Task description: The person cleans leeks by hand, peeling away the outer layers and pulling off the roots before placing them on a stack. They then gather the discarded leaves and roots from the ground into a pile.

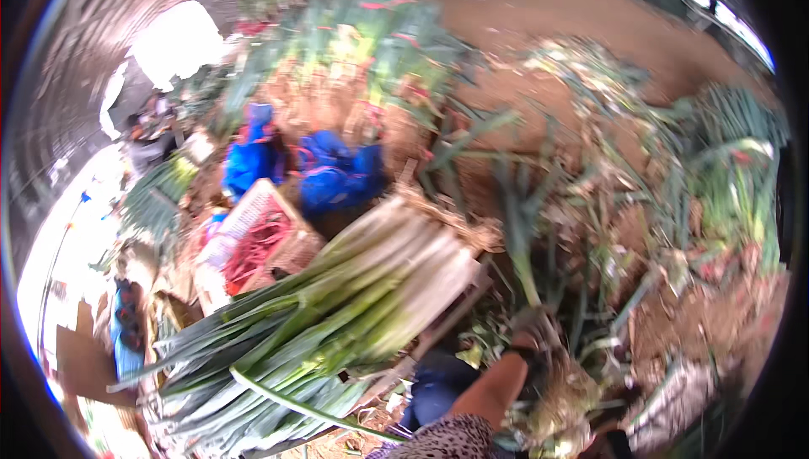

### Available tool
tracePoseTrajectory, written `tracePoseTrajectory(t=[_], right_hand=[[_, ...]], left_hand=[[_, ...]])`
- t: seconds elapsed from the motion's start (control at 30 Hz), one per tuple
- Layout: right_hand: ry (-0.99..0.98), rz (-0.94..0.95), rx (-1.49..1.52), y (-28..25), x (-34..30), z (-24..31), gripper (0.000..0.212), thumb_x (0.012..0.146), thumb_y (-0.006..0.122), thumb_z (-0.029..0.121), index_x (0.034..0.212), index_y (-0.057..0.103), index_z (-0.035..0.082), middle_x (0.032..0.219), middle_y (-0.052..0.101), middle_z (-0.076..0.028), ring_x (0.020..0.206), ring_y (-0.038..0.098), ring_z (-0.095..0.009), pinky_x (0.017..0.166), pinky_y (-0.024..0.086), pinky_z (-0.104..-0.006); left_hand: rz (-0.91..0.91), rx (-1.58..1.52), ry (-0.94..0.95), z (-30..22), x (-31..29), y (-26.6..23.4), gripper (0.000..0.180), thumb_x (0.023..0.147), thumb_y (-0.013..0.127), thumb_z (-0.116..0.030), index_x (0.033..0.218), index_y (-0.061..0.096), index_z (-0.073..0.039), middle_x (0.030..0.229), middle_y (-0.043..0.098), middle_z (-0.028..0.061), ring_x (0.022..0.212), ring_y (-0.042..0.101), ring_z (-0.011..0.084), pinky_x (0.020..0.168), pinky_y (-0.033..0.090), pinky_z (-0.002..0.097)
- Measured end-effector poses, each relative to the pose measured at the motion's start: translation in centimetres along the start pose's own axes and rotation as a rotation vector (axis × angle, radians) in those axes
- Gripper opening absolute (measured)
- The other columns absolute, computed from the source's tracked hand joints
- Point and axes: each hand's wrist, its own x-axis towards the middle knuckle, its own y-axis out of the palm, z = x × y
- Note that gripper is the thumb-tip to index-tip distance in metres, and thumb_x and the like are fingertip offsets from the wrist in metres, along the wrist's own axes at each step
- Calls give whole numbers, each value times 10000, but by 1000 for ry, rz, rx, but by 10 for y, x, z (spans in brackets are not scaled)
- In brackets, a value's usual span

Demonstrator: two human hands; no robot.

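"Leek [526, 278] first: where is it placed from the fingers?"

"It is found just beyond the left hand [539, 331], with its pale stalk rising out of the grip and its leaves spread farther from the person."

"And how are the fingers set?"

"They seem to be closed round the low part of the stalk, though their edges are blurred; how firmly it is held cannot be told."

"Is that the nearer hand?"

"It is, judged by the forearm brought up from the lower edge. The right hand cannot be made out, so its fingers cannot be described."

"How is the long axis turned against the pile of leeks [337, 299]?"

"Crosswise. The held leek is pointed up the view, tipped slightly left. The pile is laid slantwise to the hand's left, its leaves toward lower left. Its root end is the nearer one, set apart from the hand, with a board [447, 320] seen along its near side."
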Motion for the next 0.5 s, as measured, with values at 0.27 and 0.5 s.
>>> tracePoseTrajectory(t=[0.27,0.5], right_hand=[[-850,38,-679,65,41,61,406,746,679,23,1140,579,9,1059,588,-150,1032,569,-265,902,446,-317],[-1094,237,-781,118,65,112,383,722,687,46,1098,618,68,1127,579,-133,1021,589,-290,832,511,-368]], left_hand=[[-329,-22,-130,-73,19,73,227,781,658,-157,934,512,-74,777,486,94,628,500,266,584,488,432],[-406,179,-154,-74,0,68,164,811,641,-165,849,512,-70,704,511,81,562,508,223,546,484,410]])
